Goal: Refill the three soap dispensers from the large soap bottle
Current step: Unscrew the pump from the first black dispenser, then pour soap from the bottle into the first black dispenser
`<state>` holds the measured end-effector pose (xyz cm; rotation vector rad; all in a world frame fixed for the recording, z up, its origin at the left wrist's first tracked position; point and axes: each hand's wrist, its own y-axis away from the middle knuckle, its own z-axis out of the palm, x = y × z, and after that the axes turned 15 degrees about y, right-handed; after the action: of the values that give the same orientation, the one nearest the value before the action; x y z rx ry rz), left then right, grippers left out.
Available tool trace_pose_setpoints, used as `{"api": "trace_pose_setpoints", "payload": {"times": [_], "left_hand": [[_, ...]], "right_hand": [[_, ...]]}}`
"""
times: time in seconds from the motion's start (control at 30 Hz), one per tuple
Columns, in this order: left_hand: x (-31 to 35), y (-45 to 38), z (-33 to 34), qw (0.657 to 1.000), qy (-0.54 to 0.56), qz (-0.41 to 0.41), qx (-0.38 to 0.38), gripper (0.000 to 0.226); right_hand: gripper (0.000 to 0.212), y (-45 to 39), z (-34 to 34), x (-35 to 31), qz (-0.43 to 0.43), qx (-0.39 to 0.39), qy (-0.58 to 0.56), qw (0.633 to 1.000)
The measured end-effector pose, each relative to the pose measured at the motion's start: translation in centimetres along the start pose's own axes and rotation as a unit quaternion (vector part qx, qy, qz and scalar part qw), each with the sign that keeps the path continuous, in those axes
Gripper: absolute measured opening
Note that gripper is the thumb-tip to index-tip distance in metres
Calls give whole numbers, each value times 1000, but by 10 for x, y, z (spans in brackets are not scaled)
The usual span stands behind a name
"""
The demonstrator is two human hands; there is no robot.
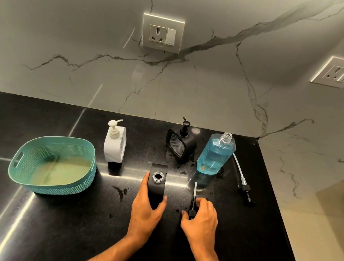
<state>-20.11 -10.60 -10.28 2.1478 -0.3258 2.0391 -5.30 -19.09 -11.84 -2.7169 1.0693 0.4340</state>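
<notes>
Head view, looking down on a black stone counter (35,221) set against a marble-veined wall (67,42).

Item 1: black soap dispenser (156,185), open-necked, pump removed, standing near the centre of the counter. The left hand (145,208) wraps its near side, thumb on the right face and fingers up the left face, closed around the body.

Item 2: black pump head (192,207) with its pale dip tube pointing to the far side, lying on the counter just right of the open dispenser. The right hand (201,218) is curled over it, fingertips and thumb pinching the pump's collar (whether it is lifted clear of the counter cannot be told).

Item 3: large soap bottle (216,154), clear with blue liquid, uncapped, standing upright at far right of centre; roughly three-quarters full.

Item 4: second black dispenser (180,143), pump fitted, with a ribbed clear front panel, just left of the large bottle at the far side.

Item 5: white dispenser (115,143), pump fitted, standing left of centre, well apart from the hands.

Item 6: long pump with tube (242,182), lying on the counter to the right of the large bottle, its black head toward the near side.

Item 7: teal woven-pattern basket (54,162), at left, nothing visible inside.

Item 8: small wet spots (120,191) scattered on the counter around the dispensers.

Item 9: two wall sockets, one (161,33) above the centre, one (338,72) at far right.
</notes>
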Motion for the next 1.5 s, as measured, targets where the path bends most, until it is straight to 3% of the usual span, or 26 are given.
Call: {"api": "trace_pose_setpoints", "payload": {"times": [0.23,0.43,0.6,0.77,0.9,1.1,1.5], "left_hand": [[2,0,1,1000,10,-8,12,87],[5,-4,3,1000,10,-3,24,87],[17,-17,7,999,22,5,34,89],[34,-35,17,999,35,17,32,89],[43,-45,26,998,38,32,33,88],[52,-50,35,998,35,42,33,88],[69,-47,47,998,30,50,28,88]], "right_hand": [[53,-2,0,0,-3,4,-7,1000],[45,-17,-18,0,16,113,-84,990],[65,-67,-38,11,58,155,-197,966],[93,-123,-49,24,45,110,-259,958],[102,-155,-53,29,-4,42,-299,953],[98,-182,-53,32,-44,-35,-363,930],[92,-184,-54,33,-59,-22,-352,934]]}}
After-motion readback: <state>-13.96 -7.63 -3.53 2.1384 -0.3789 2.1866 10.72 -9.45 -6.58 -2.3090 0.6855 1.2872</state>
